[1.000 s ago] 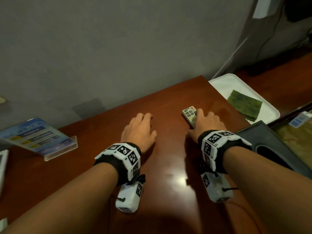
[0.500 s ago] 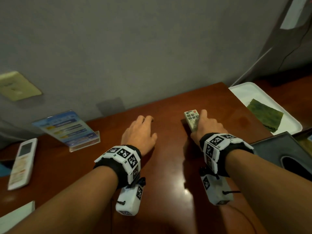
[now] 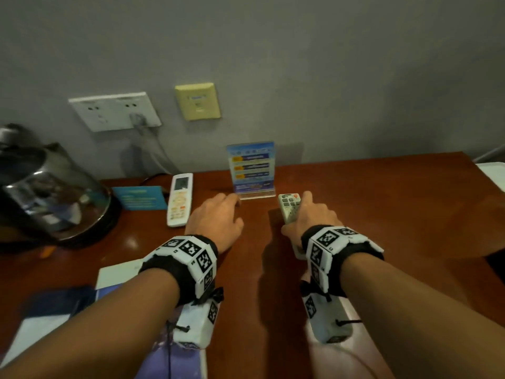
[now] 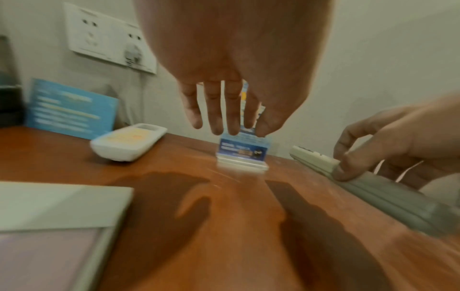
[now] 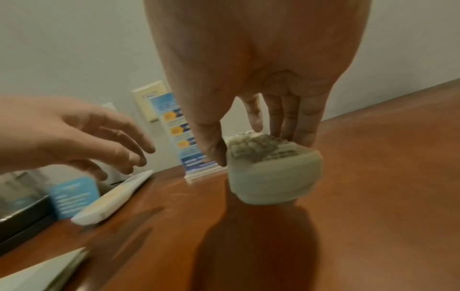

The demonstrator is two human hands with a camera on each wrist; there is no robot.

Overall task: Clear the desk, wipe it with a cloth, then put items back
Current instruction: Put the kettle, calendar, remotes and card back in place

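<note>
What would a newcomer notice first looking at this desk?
The right hand grips a grey remote over the middle of the desk. The left hand hovers open in front of the blue sign stand by the wall, with a white remote and a kettle further left.

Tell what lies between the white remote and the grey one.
The left hand, over bare desk; the sign stand stands just beyond its fingertips. The head view shows it.

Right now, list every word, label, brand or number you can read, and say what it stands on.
No text reads clearly.
Standing sign: printed lines, too blurred.
Blue card: printed lines, too blurred.
White remote: button labels too small.
Grey remote in the right hand: button marks too small.
Wrist bands: coded squares, no words.
</note>
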